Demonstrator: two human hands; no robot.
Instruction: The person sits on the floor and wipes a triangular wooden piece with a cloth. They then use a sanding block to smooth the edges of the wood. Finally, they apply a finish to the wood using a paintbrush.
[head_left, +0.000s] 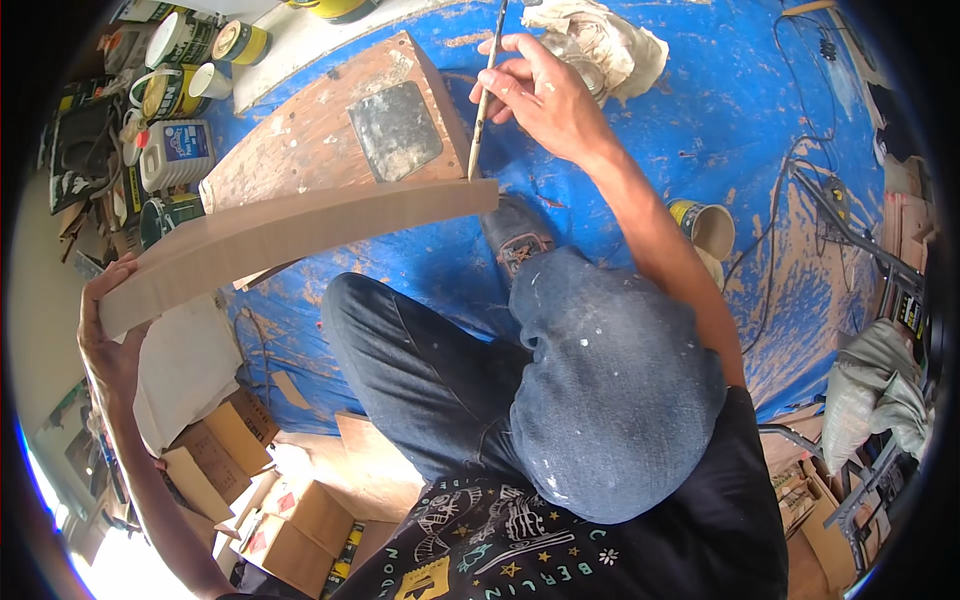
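A long wooden board (300,240) lies across in front of me, its far edge against a paint-spotted wooden box (300,130) with a dark plate on top. My left hand (112,335) is closed around the board's left end, thumb on the near side. Between the thumb and fingers of my right hand (545,95) is a thin, paint-stained paintbrush (484,110), held nearly upright. Its lower tip meets the board's top edge close to the right end. The tip is too small to make out clearly.
Paint-splashed blue sheeting (600,190) covers the floor. Paint tubs and a white jug (178,155) stand at the left. A crumpled cloth (610,45) lies beyond my right hand, an open tub (712,230) beside my right forearm. Cables (770,230) run at the right; cardboard boxes (300,530) sit lower left.
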